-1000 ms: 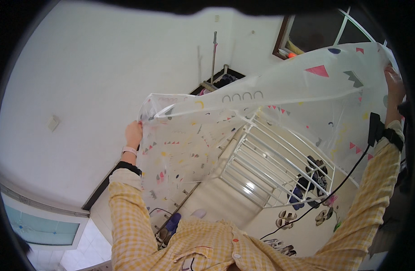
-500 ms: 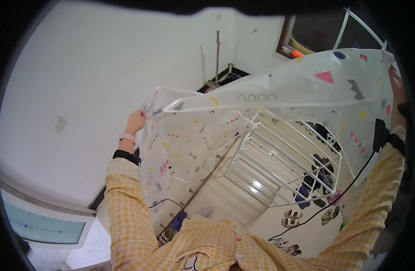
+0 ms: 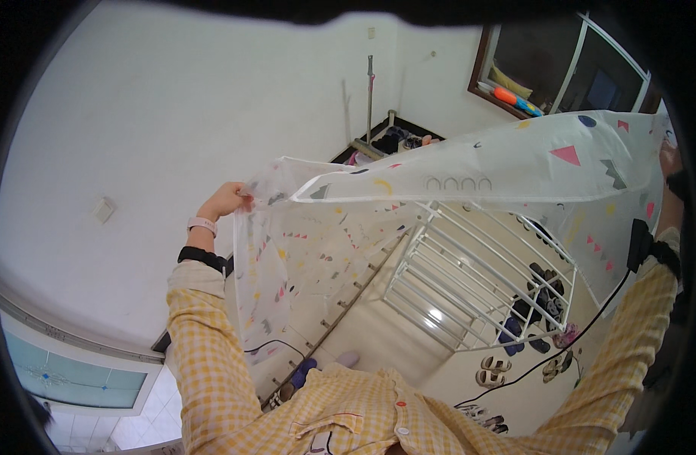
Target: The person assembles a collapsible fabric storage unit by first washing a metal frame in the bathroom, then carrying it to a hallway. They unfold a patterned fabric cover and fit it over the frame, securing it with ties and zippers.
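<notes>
A translucent plastic cover (image 3: 515,171) printed with coloured triangles, arcs and crown shapes is stretched wide between my two raised hands. My left hand (image 3: 228,199), with a pink band at the wrist, pinches its left corner. At the far right edge of the picture my right hand (image 3: 669,159) grips the other end, its fingers partly hidden by the cover and the dark rim. White piping runs along the cover's seams. Below and beyond the plastic stands a white rack (image 3: 477,284) of thin bars; part of it is hidden behind the sheet.
Several pairs of shoes (image 3: 492,371) lie on the floor at right. A black cable (image 3: 549,350) runs down from my right forearm. A long-handled mop (image 3: 370,98) leans at the back corner, near a window (image 3: 568,68). White wall (image 3: 166,114) fills the left.
The cover's upper edge has sunk on the right, showing more of the window sill. My left hand has tilted, its wrist moving slightly outward. Both hands keep hold of the plastic.
</notes>
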Demonstrator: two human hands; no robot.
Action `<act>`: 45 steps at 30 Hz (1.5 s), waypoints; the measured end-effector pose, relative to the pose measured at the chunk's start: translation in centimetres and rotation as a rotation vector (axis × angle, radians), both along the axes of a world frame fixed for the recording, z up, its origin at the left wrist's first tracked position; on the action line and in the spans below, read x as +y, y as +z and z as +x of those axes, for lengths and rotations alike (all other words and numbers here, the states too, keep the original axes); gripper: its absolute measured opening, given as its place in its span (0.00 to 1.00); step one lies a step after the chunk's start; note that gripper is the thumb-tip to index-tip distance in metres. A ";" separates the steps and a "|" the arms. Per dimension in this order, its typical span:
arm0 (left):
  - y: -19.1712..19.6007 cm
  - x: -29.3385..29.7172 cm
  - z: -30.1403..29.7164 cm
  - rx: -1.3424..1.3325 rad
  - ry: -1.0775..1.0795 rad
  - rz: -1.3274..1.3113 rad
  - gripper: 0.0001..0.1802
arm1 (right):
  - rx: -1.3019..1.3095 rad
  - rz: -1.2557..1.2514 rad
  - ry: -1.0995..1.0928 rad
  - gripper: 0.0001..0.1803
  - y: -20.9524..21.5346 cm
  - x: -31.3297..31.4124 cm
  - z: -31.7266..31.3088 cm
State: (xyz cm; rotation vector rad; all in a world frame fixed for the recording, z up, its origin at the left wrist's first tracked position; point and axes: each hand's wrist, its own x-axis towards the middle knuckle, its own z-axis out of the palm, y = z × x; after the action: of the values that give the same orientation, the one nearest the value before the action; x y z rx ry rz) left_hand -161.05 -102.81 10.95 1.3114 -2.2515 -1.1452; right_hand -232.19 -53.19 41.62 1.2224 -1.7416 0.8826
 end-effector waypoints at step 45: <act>12.9 11.0 -14.2 0.123 -0.427 -0.001 0.27 | -1.531 -0.044 1.135 0.16 -38.1 -17.6 30.5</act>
State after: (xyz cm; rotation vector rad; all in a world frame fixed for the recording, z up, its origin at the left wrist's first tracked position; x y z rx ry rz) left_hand -175.29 -91.84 23.89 0.7495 -2.5044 -1.3155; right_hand -201.72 -70.77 3.49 1.6021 -1.7948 3.0890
